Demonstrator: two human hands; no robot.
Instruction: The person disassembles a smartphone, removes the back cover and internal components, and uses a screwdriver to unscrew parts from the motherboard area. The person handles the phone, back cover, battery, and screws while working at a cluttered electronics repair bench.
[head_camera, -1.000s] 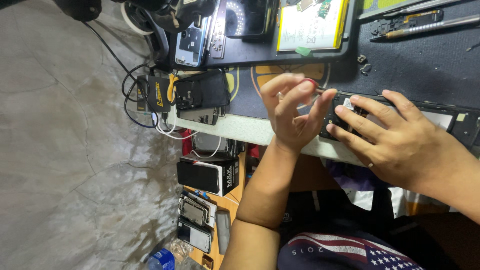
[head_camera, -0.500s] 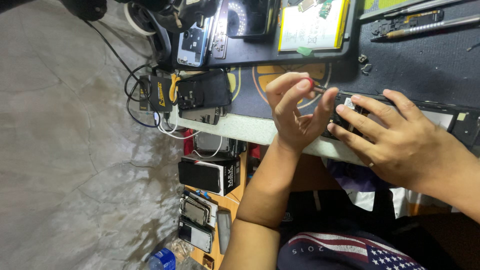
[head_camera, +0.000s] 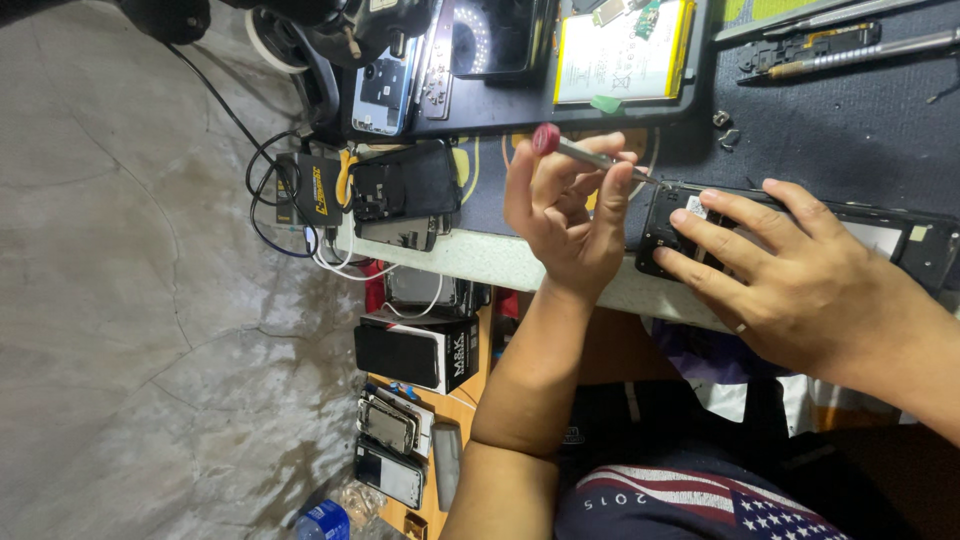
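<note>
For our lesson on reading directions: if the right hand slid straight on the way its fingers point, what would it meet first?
Probably the left hand, which grips a red-capped screwdriver just beyond the fingertips, over the opened phone. Depth is hard to judge.

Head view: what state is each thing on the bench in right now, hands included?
Left hand: grip closed on the screwdriver.
Screwdriver: held at a slant, tip at the phone's edge.
Right hand: open, fingers spread flat on the phone.
Phone: opened up, lying flat on the dark mat.
Battery: out of any phone, lying loose on a black tray.
</note>
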